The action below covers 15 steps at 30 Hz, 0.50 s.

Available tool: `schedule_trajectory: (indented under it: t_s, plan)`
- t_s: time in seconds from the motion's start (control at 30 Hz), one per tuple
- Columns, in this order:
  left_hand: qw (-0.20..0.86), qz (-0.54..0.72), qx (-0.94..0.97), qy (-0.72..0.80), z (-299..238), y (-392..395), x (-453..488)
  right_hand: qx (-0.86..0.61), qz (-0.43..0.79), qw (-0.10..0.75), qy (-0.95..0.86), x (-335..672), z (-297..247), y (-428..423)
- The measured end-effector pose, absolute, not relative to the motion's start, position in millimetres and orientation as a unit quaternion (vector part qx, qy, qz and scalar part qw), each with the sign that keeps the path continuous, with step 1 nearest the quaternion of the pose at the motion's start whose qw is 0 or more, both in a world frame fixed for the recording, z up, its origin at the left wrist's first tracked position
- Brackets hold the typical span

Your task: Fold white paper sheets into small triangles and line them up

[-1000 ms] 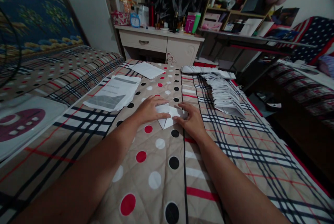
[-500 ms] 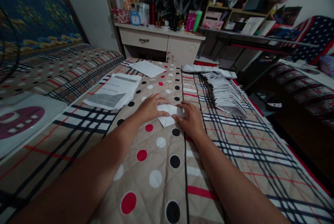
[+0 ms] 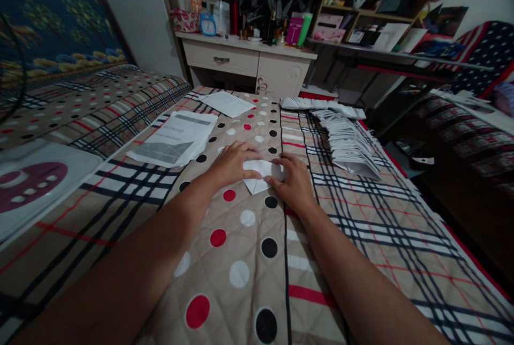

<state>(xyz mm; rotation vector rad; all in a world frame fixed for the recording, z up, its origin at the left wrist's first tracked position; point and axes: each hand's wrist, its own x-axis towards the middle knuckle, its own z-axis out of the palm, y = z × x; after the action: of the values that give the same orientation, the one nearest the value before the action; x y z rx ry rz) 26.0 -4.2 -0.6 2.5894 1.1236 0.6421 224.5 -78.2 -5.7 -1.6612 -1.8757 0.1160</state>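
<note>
A small folded piece of white paper (image 3: 259, 172) lies on the patterned bedspread (image 3: 241, 302), its creased point turned toward me. On its left edge is my left hand (image 3: 235, 163), thumb on top and fingers curled around the far side. From the right, my right hand (image 3: 294, 180) grips the opposite edge, its thumb pressed near the middle of the paper. The fingers cover parts of both side edges. Further right runs a long row of folded white papers (image 3: 347, 139), packed closely together. To the left rests a printed sheet (image 3: 174, 139) with grey areas.
Another white sheet (image 3: 227, 104) lies toward the far end of the bed. At the left is a clear plastic bag (image 3: 86, 165) with a purple print. Beyond the bed stand a white dresser (image 3: 223, 61) with bottles and a blue clock (image 3: 208, 24), and a shelf unit (image 3: 363, 13).
Both hands keep nearly the same hold on the folded paper. The whole view has shifted very slightly; nothing else has visibly moved.
</note>
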Motion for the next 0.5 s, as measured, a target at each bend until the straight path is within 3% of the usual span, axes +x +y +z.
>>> schedule_trajectory:
  t_s: [0.5]
  plan:
    - [0.087,0.253,0.891,0.365,11.3,-14.6,29.5,-0.578,0.077,0.413,-0.700,222.5,0.6,-82.4]
